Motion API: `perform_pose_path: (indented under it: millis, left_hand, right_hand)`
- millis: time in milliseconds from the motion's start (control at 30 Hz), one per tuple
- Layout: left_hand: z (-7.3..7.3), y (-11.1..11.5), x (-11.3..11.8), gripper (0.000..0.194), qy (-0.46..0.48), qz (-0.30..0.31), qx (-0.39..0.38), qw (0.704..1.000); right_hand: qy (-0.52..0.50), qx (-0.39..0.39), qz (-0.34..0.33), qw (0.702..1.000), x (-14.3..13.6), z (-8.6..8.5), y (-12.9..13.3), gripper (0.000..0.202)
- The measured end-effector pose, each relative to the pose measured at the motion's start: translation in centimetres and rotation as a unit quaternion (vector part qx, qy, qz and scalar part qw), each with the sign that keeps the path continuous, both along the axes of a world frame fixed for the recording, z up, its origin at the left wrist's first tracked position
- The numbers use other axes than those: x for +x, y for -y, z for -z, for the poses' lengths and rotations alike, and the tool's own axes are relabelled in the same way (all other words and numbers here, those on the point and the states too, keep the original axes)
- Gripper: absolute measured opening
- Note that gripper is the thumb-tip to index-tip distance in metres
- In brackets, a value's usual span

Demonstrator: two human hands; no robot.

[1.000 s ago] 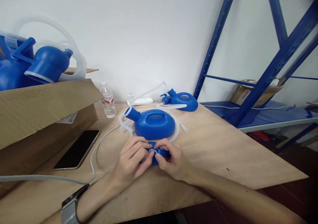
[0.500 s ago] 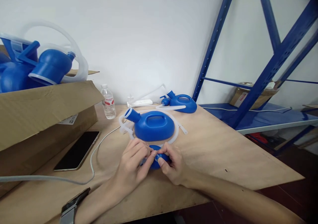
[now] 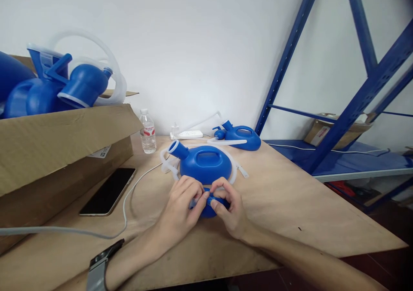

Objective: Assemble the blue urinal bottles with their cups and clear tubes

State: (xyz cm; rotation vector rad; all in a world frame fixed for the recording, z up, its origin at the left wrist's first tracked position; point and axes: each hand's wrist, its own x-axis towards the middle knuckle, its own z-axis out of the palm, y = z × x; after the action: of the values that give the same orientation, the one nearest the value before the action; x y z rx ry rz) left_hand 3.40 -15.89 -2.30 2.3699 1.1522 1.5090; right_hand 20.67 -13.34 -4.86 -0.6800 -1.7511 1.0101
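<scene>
Low over the front of the table, both hands close on a small rounded blue plastic piece [image 3: 208,212]. My left hand [image 3: 183,203] pinches at its left and top side with thumb and forefinger. From the other side, my right hand [image 3: 229,207] has thumb and fingers bent onto its top. Fingers cover most of the piece, so its exact kind is hidden. Just behind them a blue urinal bottle [image 3: 206,165] with a handle and an angled neck lies on the table. A whitish flexible tube [image 3: 232,176] loops around it.
Farther back lies a second blue urinal bottle [image 3: 245,139], near a white power strip [image 3: 191,134]. At left are a cardboard box [image 3: 64,140] of blue parts, a water bottle [image 3: 148,134], a phone [image 3: 108,192] and a cable [image 3: 124,213]. Blue shelving [image 3: 342,123] stands right.
The view has shifted, so the scene sits slightly farther right. Both hands stay on the blue piece, with the right fingers now more arched above it.
</scene>
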Motion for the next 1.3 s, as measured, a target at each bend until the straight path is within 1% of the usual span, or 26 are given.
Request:
perform_pose_path:
  millis: [100, 167, 200, 267, 367, 467, 567, 667, 800, 900, 1000, 1067, 1100, 1200, 1300]
  left_hand:
    - [0.0, -0.2, -0.3, 0.017, 0.023, 0.0, -0.04, 0.999]
    - [-0.2, -0.2, -0.7, 0.011, 0.032, 0.014, -0.065, 0.997]
    - [-0.2, -0.1, -1.0, 0.015, 0.028, 0.024, -0.073, 0.997]
    - [-0.1, -0.2, -1.5, 0.029, 0.0, 0.039, -0.076, 0.996]
    - [0.5, -0.6, -2.0, 0.049, -0.051, 0.029, -0.063, 0.996]
    - [0.9, -1.0, -2.1, 0.052, -0.069, 0.0, -0.058, 0.996]
    - [1.0, -1.2, -2.0, 0.051, -0.072, -0.027, -0.074, 0.994]
    - [1.0, -1.3, -2.0, 0.051, -0.069, -0.024, -0.103, 0.992]
    - [1.8, -1.5, -2.0, 0.052, -0.043, 0.019, -0.139, 0.989]
    - [2.4, -1.8, -1.8, 0.052, -0.029, 0.053, -0.148, 0.987]
    - [2.6, -2.1, -1.5, 0.064, -0.016, 0.085, -0.146, 0.986]
    - [2.4, -2.2, -1.5, 0.073, -0.005, 0.108, -0.149, 0.983]
    - [2.3, -2.3, -1.6, 0.075, 0.005, 0.12, -0.158, 0.98]
    - [1.9, -2.5, -2.2, 0.074, 0.049, 0.169, -0.225, 0.958]
    - [1.5, -2.7, -2.8, 0.084, 0.113, 0.244, -0.311, 0.911]
  right_hand:
    - [-0.002, -0.01, 0.012, 1.0, 0.1, -0.4, -0.6, 0.022]
    - [-0.017, -0.025, 0.023, 0.999, 0.2, -0.4, -1.2, 0.027]
    - [-0.029, -0.035, 0.031, 0.998, 0.3, -0.5, -1.7, 0.03]
    - [-0.058, -0.06, 0.056, 0.995, 0.4, -0.4, -2.5, 0.036]
    - [-0.081, -0.09, 0.084, 0.989, 0.5, -0.4, -3.5, 0.043]
    - [-0.083, -0.102, 0.081, 0.988, 0.6, -0.5, -3.9, 0.046]
    - [-0.079, -0.091, 0.069, 0.99, 0.6, -0.9, -3.9, 0.047]
    - [-0.051, -0.068, 0.064, 0.994, 0.6, -1.3, -3.6, 0.045]
    - [-0.029, -0.023, 0.09, 0.995, 0.2, -1.2, -3.2, 0.04]
    - [-0.032, 0.007, 0.107, 0.994, -0.2, -0.8, -2.8, 0.037]
    - [-0.037, 0.01, 0.119, 0.992, -0.3, -0.6, -2.6, 0.036]
    - [-0.043, 0.006, 0.128, 0.991, -0.3, -0.6, -2.6, 0.036]
    - [-0.048, 0.002, 0.13, 0.99, -0.3, -0.5, -2.6, 0.036]
    - [-0.056, -0.007, 0.131, 0.99, -0.2, -0.6, -2.8, 0.037]
    - [-0.052, -0.007, 0.13, 0.99, -0.1, -0.8, -3.1, 0.037]
